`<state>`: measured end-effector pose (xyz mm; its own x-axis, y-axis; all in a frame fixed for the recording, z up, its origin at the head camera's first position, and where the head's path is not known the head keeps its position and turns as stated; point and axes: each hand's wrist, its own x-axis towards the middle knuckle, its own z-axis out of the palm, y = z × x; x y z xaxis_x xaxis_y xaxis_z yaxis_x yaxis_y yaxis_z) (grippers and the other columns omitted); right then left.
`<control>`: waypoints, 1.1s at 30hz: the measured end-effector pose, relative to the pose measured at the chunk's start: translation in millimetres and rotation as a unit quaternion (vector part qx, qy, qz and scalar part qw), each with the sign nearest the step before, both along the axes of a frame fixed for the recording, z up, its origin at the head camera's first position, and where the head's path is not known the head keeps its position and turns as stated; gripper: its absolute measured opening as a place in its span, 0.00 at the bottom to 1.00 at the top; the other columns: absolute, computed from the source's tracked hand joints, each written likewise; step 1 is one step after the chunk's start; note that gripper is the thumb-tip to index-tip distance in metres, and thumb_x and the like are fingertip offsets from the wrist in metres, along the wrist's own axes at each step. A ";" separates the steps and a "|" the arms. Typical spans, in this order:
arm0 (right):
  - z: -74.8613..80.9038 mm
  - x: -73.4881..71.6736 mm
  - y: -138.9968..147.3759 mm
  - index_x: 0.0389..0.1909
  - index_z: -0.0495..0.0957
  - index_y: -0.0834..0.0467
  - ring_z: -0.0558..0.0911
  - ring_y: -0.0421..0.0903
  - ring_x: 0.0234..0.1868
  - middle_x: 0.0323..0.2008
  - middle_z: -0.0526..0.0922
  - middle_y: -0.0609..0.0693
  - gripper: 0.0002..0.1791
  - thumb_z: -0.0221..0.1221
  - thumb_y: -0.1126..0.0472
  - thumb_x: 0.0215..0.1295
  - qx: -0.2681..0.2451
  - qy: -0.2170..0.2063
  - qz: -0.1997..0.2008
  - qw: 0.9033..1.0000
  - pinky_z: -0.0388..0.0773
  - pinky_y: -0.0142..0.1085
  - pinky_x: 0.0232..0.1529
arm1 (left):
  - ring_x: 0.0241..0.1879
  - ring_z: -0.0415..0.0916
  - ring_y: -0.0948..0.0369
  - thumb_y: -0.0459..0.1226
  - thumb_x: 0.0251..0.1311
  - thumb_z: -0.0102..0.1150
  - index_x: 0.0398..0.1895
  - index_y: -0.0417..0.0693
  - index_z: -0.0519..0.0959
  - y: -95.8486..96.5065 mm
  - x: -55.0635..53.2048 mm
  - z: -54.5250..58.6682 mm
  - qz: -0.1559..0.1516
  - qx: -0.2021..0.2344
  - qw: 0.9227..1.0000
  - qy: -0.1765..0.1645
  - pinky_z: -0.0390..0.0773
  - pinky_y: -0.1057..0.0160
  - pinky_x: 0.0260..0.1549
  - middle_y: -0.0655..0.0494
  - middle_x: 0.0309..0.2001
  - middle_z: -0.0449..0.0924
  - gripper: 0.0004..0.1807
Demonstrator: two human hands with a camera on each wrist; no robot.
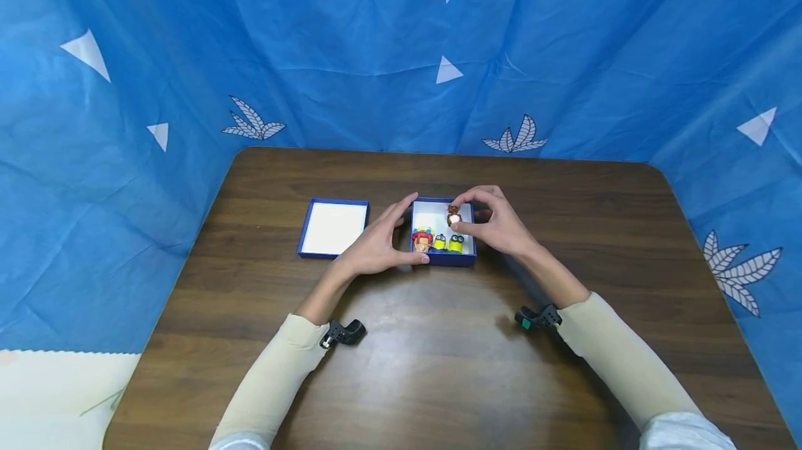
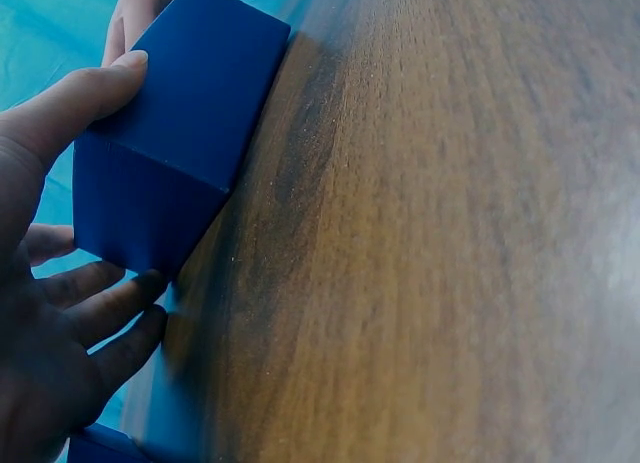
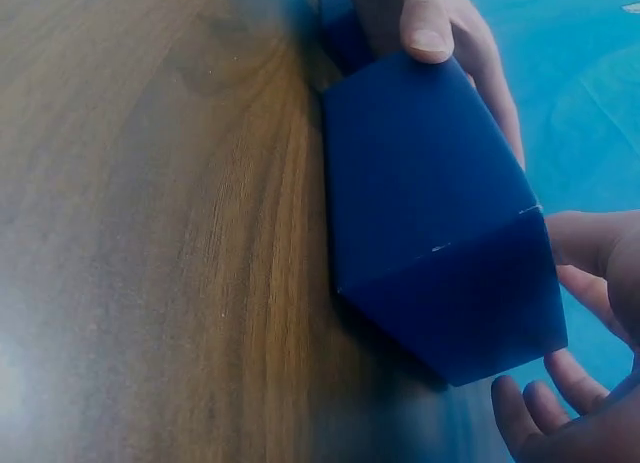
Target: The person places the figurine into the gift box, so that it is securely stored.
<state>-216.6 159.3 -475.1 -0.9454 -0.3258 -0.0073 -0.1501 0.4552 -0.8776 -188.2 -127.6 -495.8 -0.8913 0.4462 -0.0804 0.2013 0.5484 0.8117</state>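
Observation:
A small blue box (image 1: 452, 261) with a white inside stands on the table. My left hand (image 1: 379, 244) holds it at the left, thumb on the front wall and index finger stretched towards the back corner. In the left wrist view the thumb presses the blue wall (image 2: 190, 103). Over the box's right half, my right hand (image 1: 495, 223) pinches a small brown figurine (image 1: 454, 211) between thumb and index finger. Along the front inside lie a red-and-tan figurine (image 1: 422, 239) and two yellow minion figurines (image 1: 440, 242). The right wrist view hides the pinch behind the box (image 3: 430, 183).
A shallow blue-rimmed tray with a white inside (image 1: 332, 227), like the box's lid, lies left of the box, partly behind my left hand. Brown wooden table (image 1: 388, 366) surrounds both. A blue curtain (image 1: 376, 53) hangs behind the table's far edge.

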 end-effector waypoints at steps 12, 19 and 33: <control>-1.4 -1.1 -18.1 0.57 0.87 0.52 0.66 0.62 0.77 0.71 0.75 0.58 0.20 0.76 0.54 0.65 0.105 0.033 -0.004 0.994 0.65 0.70 0.74 | 0.80 0.67 0.43 0.62 0.54 0.80 0.88 0.77 0.45 0.0 -0.6 -0.6 0.002 -0.001 1.000 -0.001 0.71 0.35 0.76 0.51 0.87 0.53 0.65; 0.9 3.6 -26.6 0.54 0.88 0.54 0.67 0.64 0.76 0.72 0.74 0.60 0.20 0.77 0.52 0.65 0.162 0.039 -0.027 0.986 0.66 0.68 0.75 | 0.80 0.67 0.43 0.63 0.54 0.79 0.88 0.78 0.44 -0.5 -0.3 -0.7 0.002 -0.004 1.000 0.000 0.71 0.34 0.76 0.51 0.87 0.53 0.65; 0.3 6.9 -29.2 0.53 0.88 0.57 0.71 0.63 0.72 0.70 0.76 0.60 0.20 0.75 0.52 0.65 0.169 0.018 -0.046 0.984 0.69 0.64 0.73 | 0.80 0.68 0.43 0.61 0.55 0.80 0.89 0.72 0.45 0.7 -0.5 -1.6 -0.003 0.002 1.000 0.006 0.71 0.38 0.76 0.49 0.86 0.55 0.66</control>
<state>-209.7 130.2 -474.8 -0.9723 -0.2243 -0.0658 -0.1239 0.7332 -0.6687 -188.7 -126.9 -497.3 -0.8896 0.4517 -0.0680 0.2143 0.5443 0.8111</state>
